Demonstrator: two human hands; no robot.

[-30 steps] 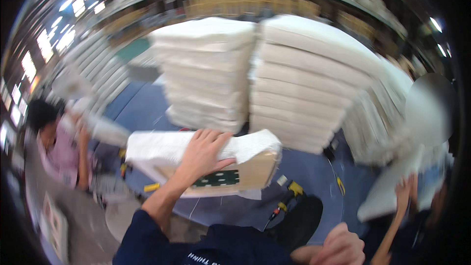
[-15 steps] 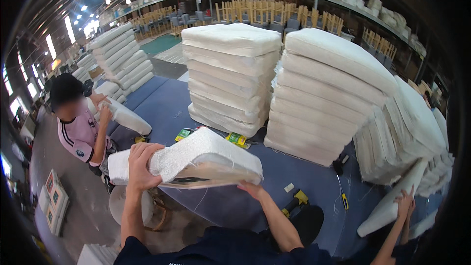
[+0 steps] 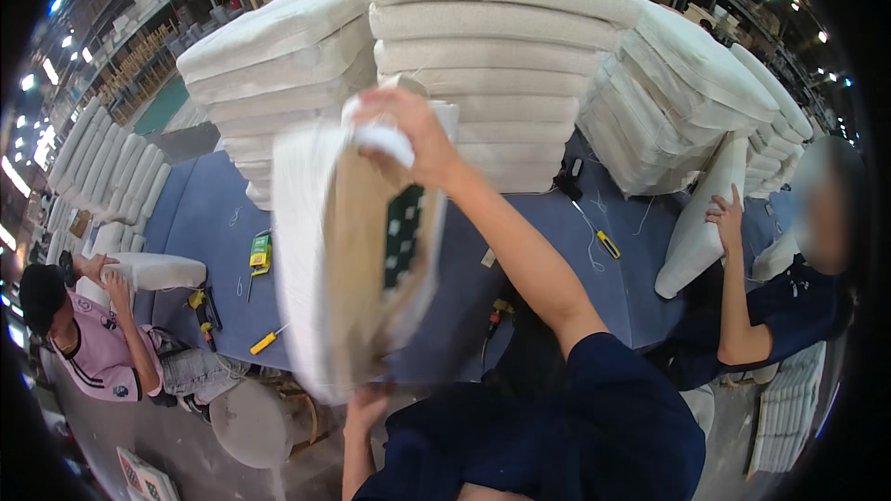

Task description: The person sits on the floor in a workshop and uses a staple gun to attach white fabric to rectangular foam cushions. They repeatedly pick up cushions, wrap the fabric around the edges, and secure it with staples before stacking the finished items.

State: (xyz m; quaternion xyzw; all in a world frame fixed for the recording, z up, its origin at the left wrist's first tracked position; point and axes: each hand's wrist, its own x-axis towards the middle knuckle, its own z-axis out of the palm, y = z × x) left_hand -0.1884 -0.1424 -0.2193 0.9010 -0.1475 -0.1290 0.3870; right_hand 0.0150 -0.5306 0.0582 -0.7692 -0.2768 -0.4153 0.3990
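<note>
A white fabric-covered seat cushion (image 3: 302, 250) stands on end in front of me, smeared by motion. Its underside faces right and shows a tan board and a dark panel with pale spots. At its upper edge, the fingers of my right hand (image 3: 413, 134) curl over the rim. Low down, my left hand (image 3: 368, 405) holds the bottom end, its fingers partly hidden by the cushion. Beneath and behind it lies the blue-covered table (image 3: 445, 343).
Tall stacks of white cushions (image 3: 483, 65) rise behind. On the table lie yellow-handled screwdrivers (image 3: 607, 243), a power tool (image 3: 499, 315) and a green-yellow packet (image 3: 261, 253). Co-workers sit left (image 3: 102, 343) and right (image 3: 770, 315), each handling a cushion. A round stool (image 3: 249, 422) stands lower left.
The cushion has swung from lying nearly level to upright. My right hand has gone from its lower side to its top, my left to its bottom. The view has turned right.
</note>
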